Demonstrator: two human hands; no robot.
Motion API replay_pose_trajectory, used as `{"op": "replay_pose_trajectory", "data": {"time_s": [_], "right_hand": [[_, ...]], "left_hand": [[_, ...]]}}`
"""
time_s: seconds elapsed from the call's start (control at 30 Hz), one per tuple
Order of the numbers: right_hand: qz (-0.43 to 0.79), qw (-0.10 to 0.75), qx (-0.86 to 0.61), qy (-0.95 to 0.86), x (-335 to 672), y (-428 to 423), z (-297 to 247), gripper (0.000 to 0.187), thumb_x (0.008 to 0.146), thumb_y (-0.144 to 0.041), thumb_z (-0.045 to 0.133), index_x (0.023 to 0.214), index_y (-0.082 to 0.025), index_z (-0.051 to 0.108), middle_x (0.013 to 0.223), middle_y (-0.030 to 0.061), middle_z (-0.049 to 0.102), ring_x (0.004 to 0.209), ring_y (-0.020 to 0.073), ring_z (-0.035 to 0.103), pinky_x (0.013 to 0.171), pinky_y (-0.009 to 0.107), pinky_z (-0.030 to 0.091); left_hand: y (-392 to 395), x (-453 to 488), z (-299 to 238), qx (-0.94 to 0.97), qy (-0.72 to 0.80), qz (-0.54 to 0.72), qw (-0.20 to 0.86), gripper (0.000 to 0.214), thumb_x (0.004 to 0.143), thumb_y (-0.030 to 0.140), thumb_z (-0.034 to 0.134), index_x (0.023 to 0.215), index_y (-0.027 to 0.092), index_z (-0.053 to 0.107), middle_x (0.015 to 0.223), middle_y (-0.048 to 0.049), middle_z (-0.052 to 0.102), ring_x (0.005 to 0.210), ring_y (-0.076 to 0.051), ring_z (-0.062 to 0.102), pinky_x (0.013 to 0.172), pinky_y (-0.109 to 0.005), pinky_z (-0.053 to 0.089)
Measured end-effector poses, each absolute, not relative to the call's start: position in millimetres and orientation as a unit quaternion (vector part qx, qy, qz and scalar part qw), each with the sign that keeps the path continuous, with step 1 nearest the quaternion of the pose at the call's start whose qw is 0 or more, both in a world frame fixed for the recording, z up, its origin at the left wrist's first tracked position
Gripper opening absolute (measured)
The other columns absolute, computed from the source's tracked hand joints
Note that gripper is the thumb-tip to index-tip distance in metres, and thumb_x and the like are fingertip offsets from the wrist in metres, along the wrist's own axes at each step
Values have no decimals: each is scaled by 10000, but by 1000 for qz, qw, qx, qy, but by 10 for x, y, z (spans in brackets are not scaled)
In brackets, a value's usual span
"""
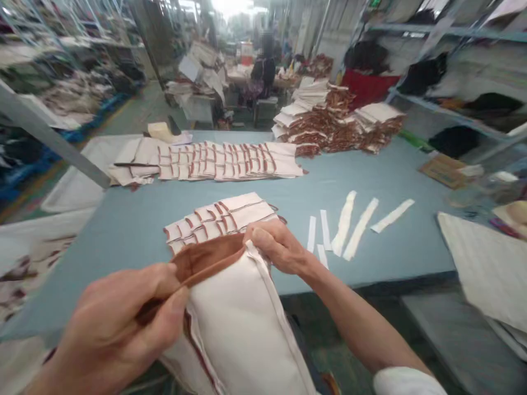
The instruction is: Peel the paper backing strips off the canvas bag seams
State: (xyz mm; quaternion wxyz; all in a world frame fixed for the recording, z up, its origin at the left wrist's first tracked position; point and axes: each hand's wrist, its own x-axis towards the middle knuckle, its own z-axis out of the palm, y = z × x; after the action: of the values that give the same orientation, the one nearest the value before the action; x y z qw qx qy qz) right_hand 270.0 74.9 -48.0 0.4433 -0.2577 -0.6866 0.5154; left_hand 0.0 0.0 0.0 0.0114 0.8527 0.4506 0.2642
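1. White-and-brown sewn fabric piece [247, 318] hangs before the near edge of the blue table [370, 170], its brown-lined mouth stretched wide; its lower end is cut off by the frame.
2. Left hand [135, 307], nearest the camera, has thumb and fingers pinched together on one side of that mouth; some fingertips are hidden in the folds.
3. Right hand [275, 244] is clamped on the opposite top corner, its fingers partly hidden; a white sleeve [405, 381] is cropped below.
4. Overlapping row of similar pieces [247, 208] lies on the blue table just beyond the hands, its near end covered by the held one.
5. White strips [324, 230] and cream strips [346, 225] lie on the table's right half.
6. White tub [74, 204] stands off the table's left side; pale cloth overhangs it, so its contents are hard to make out.
7. Longer overlapping row [226, 162] lies towards the table's far edge, with tall fabric stacks [304, 123] at its far right.
8. Metal shelf [453, 118], right of the table, holds dark bundles [457, 141], too blurred to identify.
9. Beyond the table's far edge, a person in dark clothing [263, 71] is blurred.
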Motion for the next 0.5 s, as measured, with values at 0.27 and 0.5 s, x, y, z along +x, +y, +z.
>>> {"op": "replay_pose_trajectory", "data": {"time_s": [0.27,0.5], "right_hand": [[575,400,-214,-681,2628,648,-225,642,990,-762,710,710,-202,566,628,-44,466,564,99,386,533,247,339],[528,397,-208,-722,2586,622,-105,632,1076,-732,600,750,-189,604,652,-35,514,583,101,431,562,238,359]], "left_hand": [[145,-285,-216,814,499,297,6,397,1062,268,530,675,274,620,567,97,641,462,-103,575,563,-249,383],[128,-296,-50,759,492,328,273,371,1060,492,607,792,258,710,793,30,748,744,-166,680,741,-210,498]]}}
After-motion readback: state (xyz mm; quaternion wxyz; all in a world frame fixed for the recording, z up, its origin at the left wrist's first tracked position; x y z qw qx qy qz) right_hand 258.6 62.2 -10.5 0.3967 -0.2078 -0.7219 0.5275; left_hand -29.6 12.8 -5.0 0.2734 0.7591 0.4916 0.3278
